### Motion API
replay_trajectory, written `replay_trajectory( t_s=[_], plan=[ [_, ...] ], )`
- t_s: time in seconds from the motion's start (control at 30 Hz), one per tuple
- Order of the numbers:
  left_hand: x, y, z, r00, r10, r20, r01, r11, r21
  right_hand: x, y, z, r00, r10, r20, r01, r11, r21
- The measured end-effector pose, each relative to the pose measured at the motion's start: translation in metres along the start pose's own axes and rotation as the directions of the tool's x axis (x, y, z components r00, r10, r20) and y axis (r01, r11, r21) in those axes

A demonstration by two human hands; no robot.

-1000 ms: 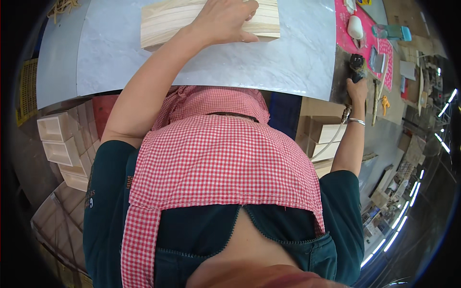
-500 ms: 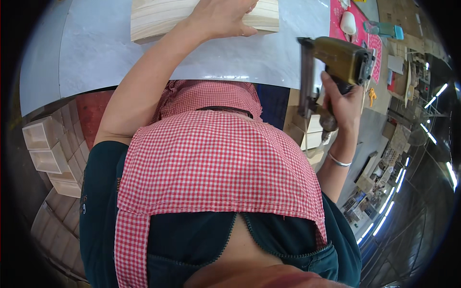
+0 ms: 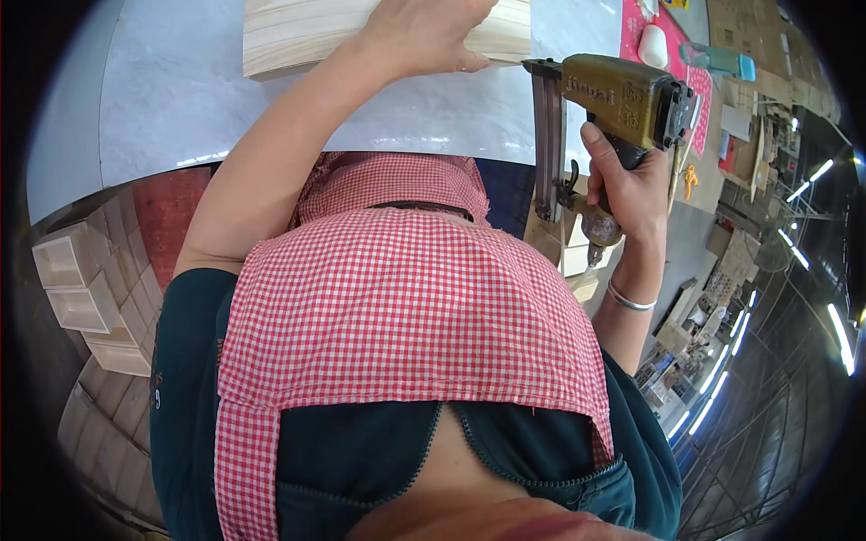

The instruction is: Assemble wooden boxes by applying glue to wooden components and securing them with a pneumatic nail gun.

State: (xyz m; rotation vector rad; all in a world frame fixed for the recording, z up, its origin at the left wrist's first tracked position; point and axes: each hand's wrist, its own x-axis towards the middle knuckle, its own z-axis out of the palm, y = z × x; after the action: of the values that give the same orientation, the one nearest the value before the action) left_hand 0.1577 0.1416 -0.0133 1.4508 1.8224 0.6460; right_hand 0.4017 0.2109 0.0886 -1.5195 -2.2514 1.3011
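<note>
At the top edge lies a pale, box-like wooden piece (image 3: 298, 36) with straight grain, partly cut off by the frame. My left hand (image 3: 428, 38) rests across it and holds it, the thumb stretched along its near edge; the other fingertips are cut off. My right hand (image 3: 631, 189) is wrapped round the handle of a bronze and black nail gun (image 3: 606, 95). The gun's nose points at the wooden piece's near right corner, very close to it; I cannot tell whether they touch.
The pale grey table (image 3: 198, 117) extends beneath the wooden piece. At the right lie a pink cloth (image 3: 634, 41), a white roll (image 3: 653, 47) and a teal bottle (image 3: 719, 61). Stacked pale wooden boxes (image 3: 77, 311) stand low at the left. A checked apron (image 3: 406, 307) covers my front.
My right hand has brought the nail gun left and slightly up, so its nose is now close to the wooden piece. My left hand stays on the wood.
</note>
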Motion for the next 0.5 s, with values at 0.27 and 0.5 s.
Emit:
replay_trajectory(
  t_s=[0.27, 0.5],
  plan=[
    [0.003, -0.002, 0.002, 1.000, 0.016, 0.013, -0.016, 1.000, 0.001, -0.001, -0.001, 0.000, 0.999, 0.039, 0.008, -0.038, 0.999, -0.027],
    [-0.061, -0.047, -0.040, 0.989, -0.146, 0.032, 0.143, 0.987, 0.076, -0.010, -0.007, -0.002, 0.998, -0.015, -0.054, 0.015, 1.000, 0.005]
  ],
)
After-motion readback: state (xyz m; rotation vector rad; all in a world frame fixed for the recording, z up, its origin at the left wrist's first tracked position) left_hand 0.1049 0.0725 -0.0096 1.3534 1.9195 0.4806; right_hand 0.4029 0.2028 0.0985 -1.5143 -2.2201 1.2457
